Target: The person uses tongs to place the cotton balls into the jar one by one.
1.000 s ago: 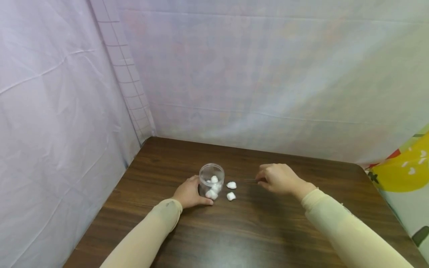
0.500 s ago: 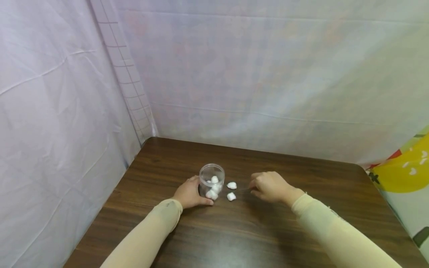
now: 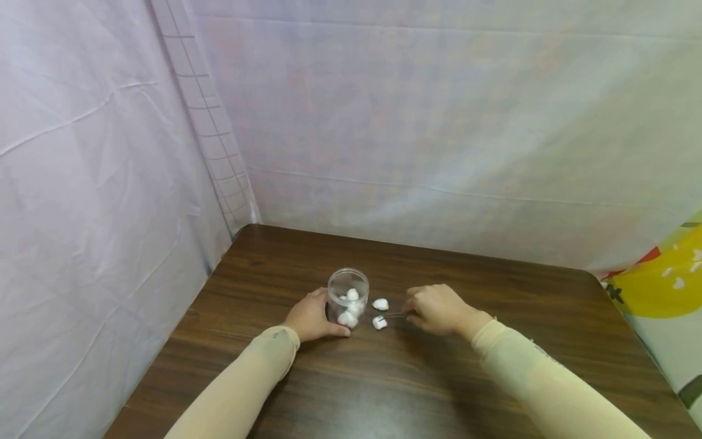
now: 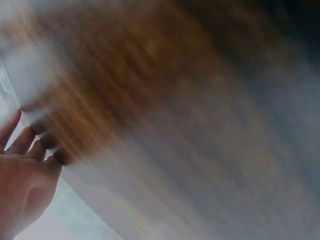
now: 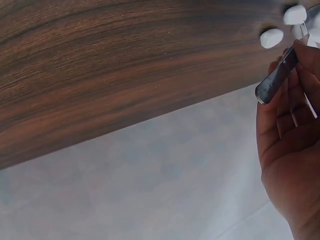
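Observation:
A clear round jar (image 3: 348, 281) with several white cotton balls in it stands upright on the table. My left hand (image 3: 309, 316) grips its left side, thumb along the front; the left wrist view catches only that hand's edge and fingers (image 4: 22, 140). Pinched in my right hand (image 3: 439, 310) is a pair of metal tweezers (image 5: 277, 76), pointing left. The tweezer tips lie on the nearer loose cotton ball (image 3: 379, 323), just right of the jar. A second cotton ball (image 3: 380, 303) rests slightly farther back, apart from the tweezers.
The dark wood table (image 3: 307, 390) ends at a white sheet (image 3: 417, 122) hung behind it. Another white sheet (image 3: 99, 244) hangs along the left side. Past the right edge shows a yellow printed cloth (image 3: 658, 286).
My right hand has moved left and toward me, bringing the tweezer tips from right of the loose cotton balls onto the nearer one. The left hand and jar have stayed put.

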Motion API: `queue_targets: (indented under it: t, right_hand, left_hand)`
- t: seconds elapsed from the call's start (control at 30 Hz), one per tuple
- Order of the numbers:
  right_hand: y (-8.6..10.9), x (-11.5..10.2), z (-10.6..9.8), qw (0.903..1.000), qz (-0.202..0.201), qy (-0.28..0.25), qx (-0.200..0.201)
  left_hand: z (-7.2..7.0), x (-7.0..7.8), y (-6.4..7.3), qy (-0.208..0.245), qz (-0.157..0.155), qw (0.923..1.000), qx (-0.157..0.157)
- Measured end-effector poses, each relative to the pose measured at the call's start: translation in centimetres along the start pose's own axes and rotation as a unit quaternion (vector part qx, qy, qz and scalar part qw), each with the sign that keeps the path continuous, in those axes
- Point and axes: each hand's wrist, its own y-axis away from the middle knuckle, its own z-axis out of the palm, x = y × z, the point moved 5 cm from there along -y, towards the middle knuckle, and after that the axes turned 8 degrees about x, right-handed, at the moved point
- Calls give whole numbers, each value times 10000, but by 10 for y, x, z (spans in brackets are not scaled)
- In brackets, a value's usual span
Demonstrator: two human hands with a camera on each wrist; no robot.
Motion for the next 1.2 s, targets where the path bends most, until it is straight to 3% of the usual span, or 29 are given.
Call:
queue_targets:
  t: [1.2]
  right_hand:
    - [0, -1, 8, 9999, -92, 71, -56]
  left_hand:
    - [0, 0, 1, -5, 43, 10000, 51]
